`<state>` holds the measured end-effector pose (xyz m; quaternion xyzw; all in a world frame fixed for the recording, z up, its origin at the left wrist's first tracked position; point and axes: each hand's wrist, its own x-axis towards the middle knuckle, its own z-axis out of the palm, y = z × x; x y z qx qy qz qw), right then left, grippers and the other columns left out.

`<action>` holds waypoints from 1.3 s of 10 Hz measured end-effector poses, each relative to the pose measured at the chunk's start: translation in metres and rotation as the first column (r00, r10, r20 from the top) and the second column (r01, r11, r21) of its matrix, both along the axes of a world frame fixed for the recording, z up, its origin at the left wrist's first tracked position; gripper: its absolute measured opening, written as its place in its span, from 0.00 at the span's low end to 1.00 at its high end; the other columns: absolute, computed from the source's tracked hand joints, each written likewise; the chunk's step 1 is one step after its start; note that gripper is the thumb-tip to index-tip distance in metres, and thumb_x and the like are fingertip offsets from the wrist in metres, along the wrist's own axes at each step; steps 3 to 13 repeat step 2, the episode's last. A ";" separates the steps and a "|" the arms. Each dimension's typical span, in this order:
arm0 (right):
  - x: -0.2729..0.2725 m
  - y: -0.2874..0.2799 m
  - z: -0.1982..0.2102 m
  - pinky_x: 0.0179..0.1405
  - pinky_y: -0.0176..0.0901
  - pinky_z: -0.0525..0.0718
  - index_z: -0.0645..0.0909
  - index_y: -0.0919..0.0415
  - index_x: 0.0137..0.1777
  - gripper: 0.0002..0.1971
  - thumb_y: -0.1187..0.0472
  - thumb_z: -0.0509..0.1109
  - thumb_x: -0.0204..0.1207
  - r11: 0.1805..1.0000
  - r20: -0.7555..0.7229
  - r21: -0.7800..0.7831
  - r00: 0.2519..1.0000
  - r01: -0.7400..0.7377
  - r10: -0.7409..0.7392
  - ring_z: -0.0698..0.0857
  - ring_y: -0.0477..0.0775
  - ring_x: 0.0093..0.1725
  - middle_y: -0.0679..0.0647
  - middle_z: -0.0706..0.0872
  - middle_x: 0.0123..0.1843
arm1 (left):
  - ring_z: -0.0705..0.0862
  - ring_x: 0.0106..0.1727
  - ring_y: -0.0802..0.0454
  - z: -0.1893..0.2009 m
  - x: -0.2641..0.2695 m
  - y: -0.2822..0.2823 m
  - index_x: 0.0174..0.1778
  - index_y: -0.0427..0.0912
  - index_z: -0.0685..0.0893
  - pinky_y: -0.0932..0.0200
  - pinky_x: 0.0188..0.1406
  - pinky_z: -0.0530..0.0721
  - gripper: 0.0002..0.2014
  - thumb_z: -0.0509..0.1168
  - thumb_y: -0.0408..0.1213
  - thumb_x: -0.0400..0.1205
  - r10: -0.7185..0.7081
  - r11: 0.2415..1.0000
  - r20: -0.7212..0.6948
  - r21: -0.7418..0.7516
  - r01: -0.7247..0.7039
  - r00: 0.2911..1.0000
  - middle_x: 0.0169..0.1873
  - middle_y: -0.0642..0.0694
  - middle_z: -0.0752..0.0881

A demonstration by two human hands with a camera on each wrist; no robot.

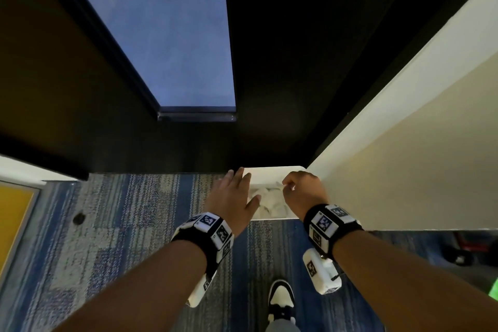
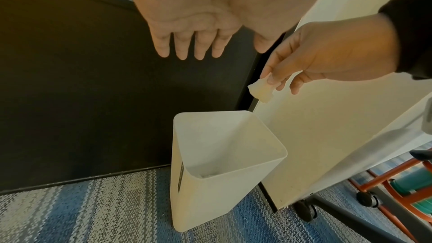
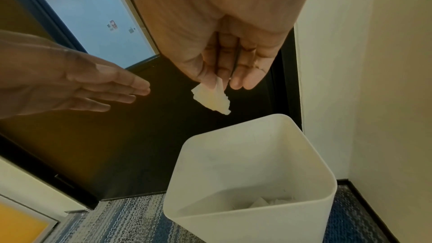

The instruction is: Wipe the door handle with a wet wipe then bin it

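Note:
A crumpled white wet wipe (image 3: 211, 98) (image 2: 260, 90) hangs from my right hand (image 3: 224, 73) (image 1: 301, 191) (image 2: 327, 56), pinched between thumb and fingertips directly above the open white bin (image 3: 311, 156) (image 2: 224, 123) (image 1: 269, 171). The bin stands on the carpet in the corner between the dark door (image 1: 269, 48) and the cream wall (image 1: 404, 143). White crumpled wipes lie at its bottom. My left hand (image 1: 231, 194) (image 2: 191, 30) (image 3: 77, 88) hovers flat beside the bin's left edge, fingers straight, holding nothing. No door handle shows in any view.
Blue and grey patterned carpet (image 1: 121, 224) covers the floor. The door has a tall glass pane (image 1: 167, 35). A yellow panel (image 1: 13, 224) sits at the left. My shoe (image 1: 281, 296) stands below the bin. An orange chair frame (image 2: 397, 182) and castors lie past the wall's edge.

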<state>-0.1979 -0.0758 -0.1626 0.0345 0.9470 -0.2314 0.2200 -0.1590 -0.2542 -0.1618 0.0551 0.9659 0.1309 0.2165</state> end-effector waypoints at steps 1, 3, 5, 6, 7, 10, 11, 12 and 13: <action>-0.001 -0.001 -0.006 0.56 0.47 0.83 0.85 0.56 0.61 0.17 0.65 0.61 0.75 1.000 0.064 0.012 0.998 -0.023 0.022 0.85 0.59 0.58 0.57 0.87 0.62 | 0.53 0.83 0.43 -0.007 0.001 -0.001 0.81 0.44 0.56 0.43 0.81 0.56 0.32 0.48 0.57 0.84 0.002 1.000 0.031 -0.003 -0.002 1.000 0.83 0.43 0.56; -0.003 0.001 -0.007 0.60 0.48 0.83 0.83 0.54 0.63 0.18 0.64 0.62 0.75 0.999 0.109 0.051 0.994 -0.016 0.011 0.84 0.60 0.61 0.57 0.85 0.64 | 0.65 0.78 0.42 0.000 -0.001 0.001 0.78 0.43 0.63 0.45 0.76 0.66 0.29 0.51 0.54 0.84 0.008 1.000 0.004 0.015 -0.008 1.000 0.79 0.42 0.67; -0.003 0.001 -0.007 0.60 0.48 0.83 0.83 0.54 0.63 0.18 0.64 0.62 0.75 0.999 0.109 0.051 0.994 -0.016 0.011 0.84 0.60 0.61 0.57 0.85 0.64 | 0.65 0.78 0.42 0.000 -0.001 0.001 0.78 0.43 0.63 0.45 0.76 0.66 0.29 0.51 0.54 0.84 0.008 1.000 0.004 0.015 -0.008 1.000 0.79 0.42 0.67; -0.003 0.001 -0.007 0.60 0.48 0.83 0.83 0.54 0.63 0.18 0.64 0.62 0.75 0.999 0.109 0.051 0.994 -0.016 0.011 0.84 0.60 0.61 0.57 0.85 0.64 | 0.65 0.78 0.42 0.000 -0.001 0.001 0.78 0.43 0.63 0.45 0.76 0.66 0.29 0.51 0.54 0.84 0.008 1.000 0.004 0.015 -0.008 1.000 0.79 0.42 0.67; -0.003 0.001 -0.007 0.60 0.48 0.83 0.83 0.54 0.63 0.18 0.64 0.62 0.75 0.999 0.109 0.051 0.994 -0.016 0.011 0.84 0.60 0.61 0.57 0.85 0.64 | 0.65 0.78 0.42 0.000 -0.001 0.001 0.78 0.43 0.63 0.45 0.76 0.66 0.29 0.51 0.54 0.84 0.008 1.000 0.004 0.015 -0.008 1.000 0.79 0.42 0.67; -0.003 0.001 -0.007 0.60 0.48 0.83 0.83 0.54 0.63 0.18 0.64 0.62 0.75 0.999 0.109 0.051 0.994 -0.016 0.011 0.84 0.60 0.61 0.57 0.85 0.64 | 0.65 0.78 0.42 0.000 -0.001 0.001 0.78 0.43 0.63 0.45 0.76 0.66 0.29 0.51 0.54 0.84 0.008 1.000 0.004 0.015 -0.008 1.000 0.79 0.42 0.67; -0.003 0.001 -0.007 0.60 0.48 0.83 0.83 0.54 0.63 0.18 0.64 0.62 0.75 0.999 0.109 0.051 0.994 -0.016 0.011 0.84 0.60 0.61 0.57 0.85 0.64 | 0.65 0.78 0.42 0.000 -0.001 0.001 0.78 0.43 0.63 0.45 0.76 0.66 0.29 0.51 0.54 0.84 0.008 1.000 0.004 0.015 -0.008 1.000 0.79 0.42 0.67; -0.003 0.001 -0.007 0.60 0.48 0.83 0.83 0.54 0.63 0.18 0.64 0.62 0.75 0.999 0.109 0.051 0.994 -0.016 0.011 0.84 0.60 0.61 0.57 0.85 0.64 | 0.65 0.78 0.42 0.000 -0.001 0.001 0.78 0.43 0.63 0.45 0.76 0.66 0.29 0.51 0.54 0.84 0.008 1.000 0.004 0.015 -0.008 1.000 0.79 0.42 0.67; -0.003 0.001 -0.007 0.60 0.48 0.83 0.83 0.54 0.63 0.18 0.64 0.62 0.75 0.999 0.109 0.051 0.994 -0.016 0.011 0.84 0.60 0.61 0.57 0.85 0.64 | 0.65 0.78 0.42 0.000 -0.001 0.001 0.78 0.43 0.63 0.45 0.76 0.66 0.29 0.51 0.54 0.84 0.008 1.000 0.004 0.015 -0.008 1.000 0.79 0.42 0.67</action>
